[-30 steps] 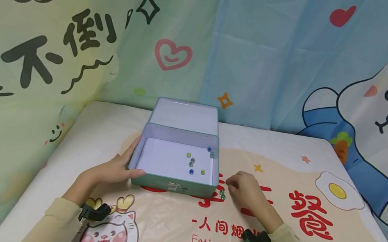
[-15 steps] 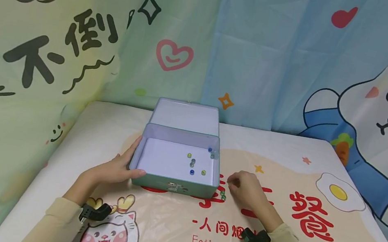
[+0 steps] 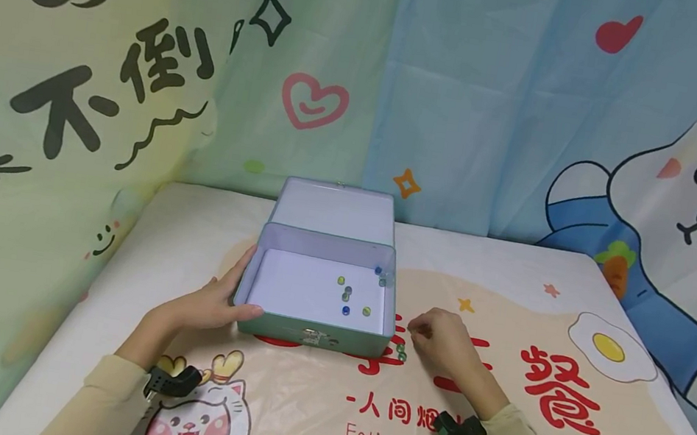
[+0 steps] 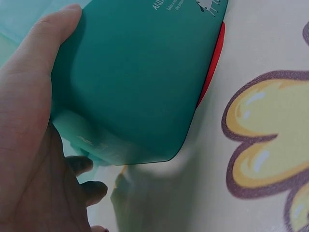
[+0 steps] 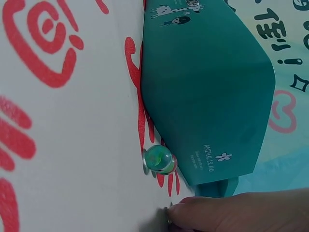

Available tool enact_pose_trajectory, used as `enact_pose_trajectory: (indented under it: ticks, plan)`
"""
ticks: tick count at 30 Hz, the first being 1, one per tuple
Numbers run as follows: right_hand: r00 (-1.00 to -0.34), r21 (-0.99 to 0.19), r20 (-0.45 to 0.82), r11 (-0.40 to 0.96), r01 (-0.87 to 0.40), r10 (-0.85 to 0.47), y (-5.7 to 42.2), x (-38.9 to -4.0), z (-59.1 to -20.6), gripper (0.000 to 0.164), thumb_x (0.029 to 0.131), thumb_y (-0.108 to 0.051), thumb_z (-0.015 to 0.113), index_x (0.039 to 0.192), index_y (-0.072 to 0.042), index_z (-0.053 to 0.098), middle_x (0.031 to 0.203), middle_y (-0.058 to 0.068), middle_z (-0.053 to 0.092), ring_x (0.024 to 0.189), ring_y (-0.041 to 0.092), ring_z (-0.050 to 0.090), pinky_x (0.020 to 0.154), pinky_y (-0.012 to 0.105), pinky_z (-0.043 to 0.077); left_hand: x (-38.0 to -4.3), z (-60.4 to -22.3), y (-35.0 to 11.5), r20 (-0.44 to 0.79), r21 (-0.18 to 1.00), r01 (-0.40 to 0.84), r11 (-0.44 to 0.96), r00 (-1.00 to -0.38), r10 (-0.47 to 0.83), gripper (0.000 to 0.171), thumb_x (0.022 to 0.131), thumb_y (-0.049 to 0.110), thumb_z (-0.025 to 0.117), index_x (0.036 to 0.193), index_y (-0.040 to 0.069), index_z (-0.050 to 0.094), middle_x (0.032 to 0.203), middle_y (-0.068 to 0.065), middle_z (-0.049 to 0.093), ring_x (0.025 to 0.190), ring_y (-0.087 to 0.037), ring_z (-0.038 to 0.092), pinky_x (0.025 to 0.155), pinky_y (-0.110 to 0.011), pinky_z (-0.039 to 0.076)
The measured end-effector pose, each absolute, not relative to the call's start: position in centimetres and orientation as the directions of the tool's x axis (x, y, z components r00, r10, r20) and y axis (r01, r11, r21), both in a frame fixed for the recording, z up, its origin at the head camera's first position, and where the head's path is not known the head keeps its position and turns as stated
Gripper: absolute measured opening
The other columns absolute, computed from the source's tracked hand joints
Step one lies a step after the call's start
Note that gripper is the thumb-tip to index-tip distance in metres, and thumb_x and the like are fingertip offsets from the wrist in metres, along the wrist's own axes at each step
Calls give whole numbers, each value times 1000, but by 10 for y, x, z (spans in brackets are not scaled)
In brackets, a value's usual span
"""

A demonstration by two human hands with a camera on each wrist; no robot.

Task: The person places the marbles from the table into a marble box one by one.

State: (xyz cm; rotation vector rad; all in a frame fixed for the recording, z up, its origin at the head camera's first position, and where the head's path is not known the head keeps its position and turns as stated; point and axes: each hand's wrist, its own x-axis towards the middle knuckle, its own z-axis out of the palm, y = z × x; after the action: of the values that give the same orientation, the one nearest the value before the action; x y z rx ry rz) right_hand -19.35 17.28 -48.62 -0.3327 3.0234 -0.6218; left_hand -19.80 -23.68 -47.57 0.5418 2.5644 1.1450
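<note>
A green tin box point(image 3: 315, 334) stands on the table with its lid point(image 3: 335, 210) raised at the back. Several small glass marbles point(image 3: 346, 310), blue, yellow-green and grey-green, lie inside, mostly toward the right. My left hand point(image 3: 213, 300) grips the front left corner, its thumb point(image 4: 65, 21) at the front rim and its fingers along the left side. Beside the box's right side rest two greenish marbles point(image 5: 158, 158) on the cloth. Just right of them, my right hand point(image 3: 441, 338) is low over the table, fingertips pinching a marble mostly hidden, only a glassy sliver showing.
A printed tablecloth point(image 3: 322, 407) with red characters, a cartoon cat and a fried egg covers the table. Behind the table's back edge hangs a printed curtain point(image 3: 445, 97). Each wrist wears a black camera band point(image 3: 459, 428).
Both hands, the box and the marbles keep their places. Only the head view has shifted very slightly.
</note>
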Motion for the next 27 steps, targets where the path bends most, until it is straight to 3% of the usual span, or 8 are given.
enact_pose_trajectory:
  ticks: [8, 11, 27]
  plan:
    - [-977, -408, -2, 892, -193, -212, 172, -192, -482, 17, 82, -12, 73, 98, -8, 75, 93, 6, 68, 82, 17, 61, 76, 35, 56, -198, -476, -237, -103, 752, 219, 621, -893, 439, 102, 88, 43, 62, 149, 36, -19, 161, -7, -7, 146, -37, 7, 107, -73, -1]
    - [-978, -412, 6, 890, -194, -210, 172, -191, -478, 17, 82, -12, 73, 98, -8, 75, 94, 6, 69, 82, 18, 61, 77, 35, 56, -198, -477, -237, -103, 753, 218, 621, -893, 439, 102, 88, 42, 63, 150, 32, -18, 161, -7, -7, 146, -37, 7, 107, -73, -1]
    - [-951, -414, 135, 856, -310, -280, 166, -185, -454, 16, 80, -7, 74, 96, -7, 75, 92, 4, 69, 83, 18, 64, 75, 34, 57, -199, -477, -237, -103, 759, 218, 613, -890, 444, 102, 88, 40, 63, 148, 37, -20, 161, -6, -9, 146, -37, 4, 106, -73, -2]
